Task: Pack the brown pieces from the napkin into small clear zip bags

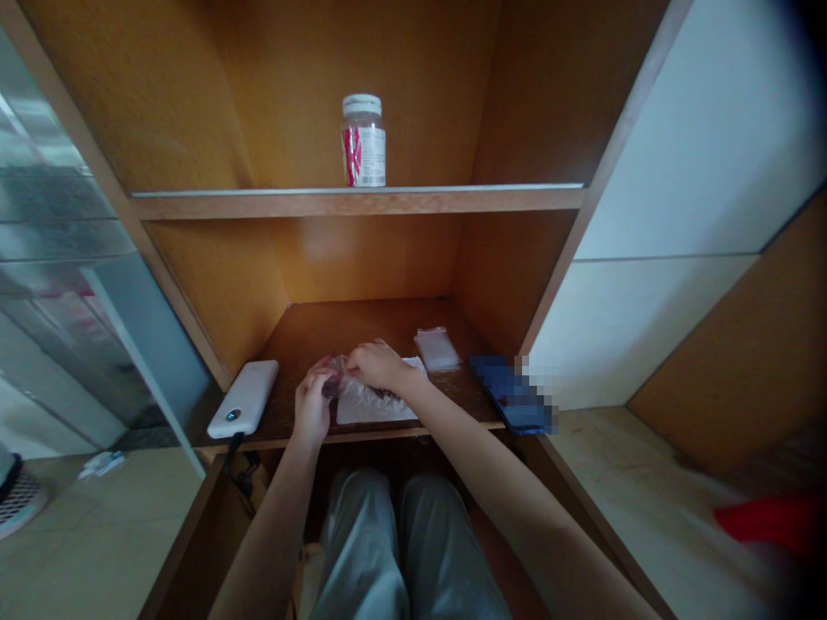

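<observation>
My left hand [313, 405] and my right hand [381, 366] meet over a crumpled clear plastic bag [334, 377] on the dark wooden desk shelf [310, 340]. Both hands pinch the bag, and something dark shows inside it, too small to identify. Under my right hand lies a white sheet [375, 406], possibly paper or plastic, with dark bits on it. A small flat clear bag [437, 349] rests just beyond my right hand. A white power bank [244, 399] lies to the left of my left hand.
A blurred dark blue phone [513, 394] lies at the shelf's right edge. A white-capped jar with a red-marked label [363, 142] stands on the upper shelf. Wooden panels enclose the shelf. My grey-trousered knees [404, 542] lie below, and a red cloth [766, 521] sits far right.
</observation>
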Demonstrator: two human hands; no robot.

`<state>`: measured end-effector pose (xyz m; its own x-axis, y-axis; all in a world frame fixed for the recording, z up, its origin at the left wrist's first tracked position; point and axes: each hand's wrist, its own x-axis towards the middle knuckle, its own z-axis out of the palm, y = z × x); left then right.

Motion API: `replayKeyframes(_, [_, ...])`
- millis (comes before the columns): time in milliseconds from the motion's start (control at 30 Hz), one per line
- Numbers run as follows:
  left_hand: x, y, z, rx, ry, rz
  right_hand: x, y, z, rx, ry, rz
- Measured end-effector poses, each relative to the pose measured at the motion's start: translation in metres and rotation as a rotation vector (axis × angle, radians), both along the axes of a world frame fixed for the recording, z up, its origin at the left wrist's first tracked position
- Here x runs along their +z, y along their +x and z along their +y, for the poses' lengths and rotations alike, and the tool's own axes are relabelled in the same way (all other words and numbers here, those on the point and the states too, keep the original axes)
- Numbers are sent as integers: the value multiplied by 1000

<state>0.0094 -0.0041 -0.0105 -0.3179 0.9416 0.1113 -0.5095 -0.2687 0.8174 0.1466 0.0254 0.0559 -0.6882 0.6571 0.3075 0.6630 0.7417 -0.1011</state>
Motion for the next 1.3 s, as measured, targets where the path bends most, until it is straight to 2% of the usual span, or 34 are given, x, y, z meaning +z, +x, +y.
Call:
replayKeyframes(133, [0, -5, 2, 15, 37, -105, 2, 12, 11, 72, -236, 278])
replayKeyframes(233, [-2, -9, 5, -51, 7, -127, 5, 19, 13, 129, -424, 474])
replayKeyframes(333, [-4, -10, 6, -137, -9, -24, 6, 22, 12, 186, -629, 629])
replayKeyframes(467, [1, -2, -1, -206, 40, 219, 4, 19, 11, 195, -918, 793])
replayKeyframes(567, [7, 3, -8, -281, 117, 350, 0, 16, 11, 217, -1072, 868])
replayKeyframes(667, [8, 5, -11, -340, 140, 366, -3, 16, 11, 265, -1164, 889])
replayKeyframes(800, [4, 3, -12, -345, 138, 347, -5, 19, 11, 300, -1316, 771])
replayKeyframes(900, [1, 1, -12, -359, 158, 322, -4, 20, 10, 289, -1359, 723])
replayKeyframes(1100, [-1, 1, -13, -373, 183, 277, 0, 21, 6, 329, -1267, 643])
replayKeyframes(1300, [0, -1, -12, -405, 200, 239, -3, 22, 8, 335, -1320, 611])
